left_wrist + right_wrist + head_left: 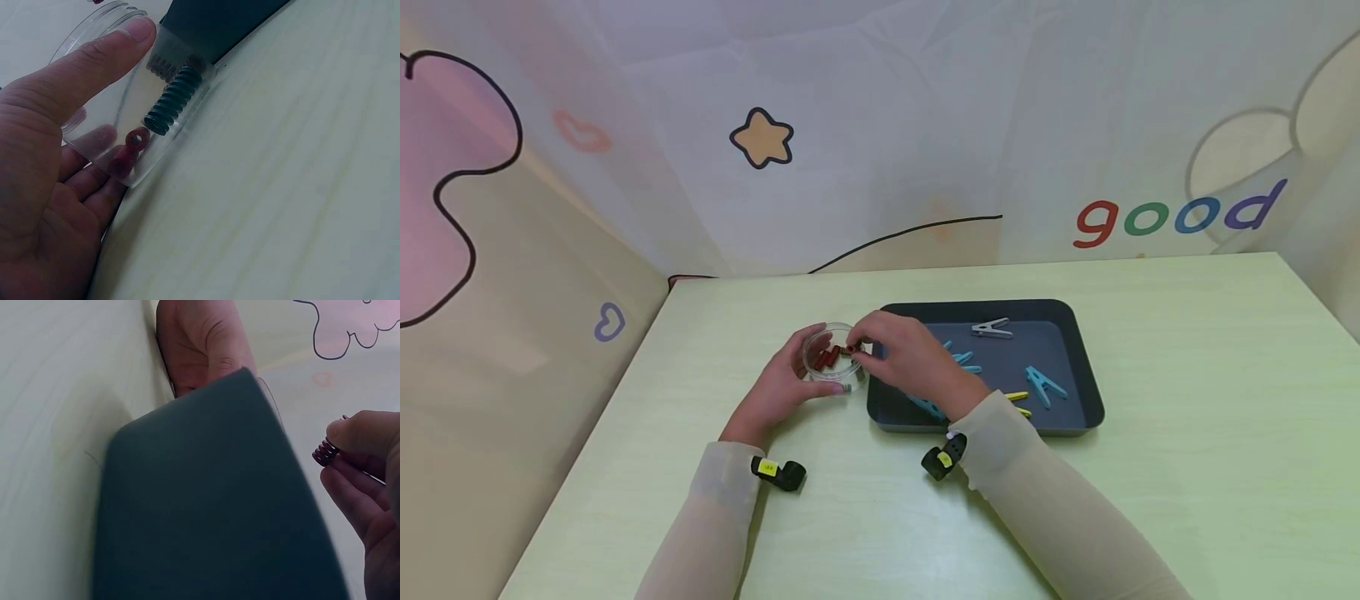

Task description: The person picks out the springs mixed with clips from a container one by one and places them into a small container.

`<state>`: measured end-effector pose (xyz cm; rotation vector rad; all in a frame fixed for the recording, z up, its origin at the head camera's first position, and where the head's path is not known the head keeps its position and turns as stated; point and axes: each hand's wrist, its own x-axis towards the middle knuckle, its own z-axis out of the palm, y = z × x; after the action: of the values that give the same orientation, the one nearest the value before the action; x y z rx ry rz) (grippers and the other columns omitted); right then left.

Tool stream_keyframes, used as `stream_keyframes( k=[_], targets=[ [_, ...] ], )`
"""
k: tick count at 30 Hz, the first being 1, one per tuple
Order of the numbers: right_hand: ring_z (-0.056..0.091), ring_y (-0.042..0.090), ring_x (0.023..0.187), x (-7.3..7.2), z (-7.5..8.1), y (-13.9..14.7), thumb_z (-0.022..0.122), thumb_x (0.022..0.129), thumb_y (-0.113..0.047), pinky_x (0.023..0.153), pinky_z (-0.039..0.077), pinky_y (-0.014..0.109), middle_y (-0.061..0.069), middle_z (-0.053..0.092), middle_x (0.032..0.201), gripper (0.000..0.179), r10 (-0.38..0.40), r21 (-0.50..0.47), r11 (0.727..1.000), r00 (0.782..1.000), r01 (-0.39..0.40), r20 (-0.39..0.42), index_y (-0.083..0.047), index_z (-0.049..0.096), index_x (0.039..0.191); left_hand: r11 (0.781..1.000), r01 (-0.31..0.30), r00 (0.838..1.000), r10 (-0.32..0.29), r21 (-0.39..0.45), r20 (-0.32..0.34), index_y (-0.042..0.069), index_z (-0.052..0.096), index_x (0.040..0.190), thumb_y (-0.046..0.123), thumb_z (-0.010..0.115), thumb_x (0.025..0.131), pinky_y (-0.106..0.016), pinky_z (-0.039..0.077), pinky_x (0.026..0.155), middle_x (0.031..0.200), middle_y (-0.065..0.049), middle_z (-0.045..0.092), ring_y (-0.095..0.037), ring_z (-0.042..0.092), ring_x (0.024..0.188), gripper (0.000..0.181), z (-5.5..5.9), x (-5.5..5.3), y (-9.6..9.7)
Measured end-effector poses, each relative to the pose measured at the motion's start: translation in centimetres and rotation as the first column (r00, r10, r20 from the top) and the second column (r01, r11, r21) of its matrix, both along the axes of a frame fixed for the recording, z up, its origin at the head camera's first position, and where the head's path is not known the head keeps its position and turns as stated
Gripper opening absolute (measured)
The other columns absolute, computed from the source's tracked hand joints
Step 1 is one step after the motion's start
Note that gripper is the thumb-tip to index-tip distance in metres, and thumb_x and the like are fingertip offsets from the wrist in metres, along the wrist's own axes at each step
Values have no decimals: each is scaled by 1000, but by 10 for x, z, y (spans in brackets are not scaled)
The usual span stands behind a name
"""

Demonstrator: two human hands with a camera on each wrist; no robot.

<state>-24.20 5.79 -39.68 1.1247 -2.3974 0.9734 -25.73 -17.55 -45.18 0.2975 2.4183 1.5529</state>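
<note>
My left hand (pixel 780 390) grips a clear round jar (pixel 842 374) beside the tray, thumb on one side and fingers round the other. Through its wall in the left wrist view show a dark green coil spring (pixel 174 101) and red springs (pixel 124 160) lying at the bottom. My right hand (pixel 913 354) reaches across the tray's left side to the jar's mouth. Between its thumb and fingertips it pinches a small dark red spring (pixel 324 453), held over the jar's rim in the head view.
A dark grey tray (pixel 1081 375) stands right of the jar, its left wall close by. In it lie a grey clip (pixel 992 329), several blue clips (pixel 1045 386) and yellow clip ends (pixel 1017 396), some partly hidden by the right arm. A printed cloth (pixel 887 150) hangs behind the table.
</note>
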Motion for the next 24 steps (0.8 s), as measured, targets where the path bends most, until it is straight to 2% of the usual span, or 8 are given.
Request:
stream_keyframes(
  k=[5,14,18,24],
  targets=[
    [66,17,92,1,-1,-2,72,86,-8,81,56,29,2,68,99,15,6,7,1000,1000,-6,8,-10,68,99,1000,-5,1000,5,-21,5,30,29,149,20,84,76,-42,26,121,154,3,39,-16,34,144,93,5,2,2],
    [66,14,92,2,-4,-6,70,88,-9,81,56,28,2,68,100,13,9,47,999,999,-11,40,-9,67,101,1000,2,1000,-2,-4,-19,36,30,147,29,86,73,-43,26,121,152,8,41,-13,35,143,94,-7,-3,-3],
    [66,14,92,2,-5,-7,70,88,-9,80,56,28,2,68,100,13,0,54,999,999,-3,44,-10,68,101,1000,5,999,-5,-4,-35,38,31,146,33,87,71,-43,26,120,150,9,43,-12,36,142,94,-8,-3,-4],
    [66,13,92,1,-6,-8,68,89,-9,82,56,28,2,68,101,12,-2,71,998,999,-1,47,-10,67,101,1000,20,998,-19,14,-64,36,32,146,30,87,71,-44,27,120,151,6,42,-13,37,142,93,-6,-1,-3]
  ],
)
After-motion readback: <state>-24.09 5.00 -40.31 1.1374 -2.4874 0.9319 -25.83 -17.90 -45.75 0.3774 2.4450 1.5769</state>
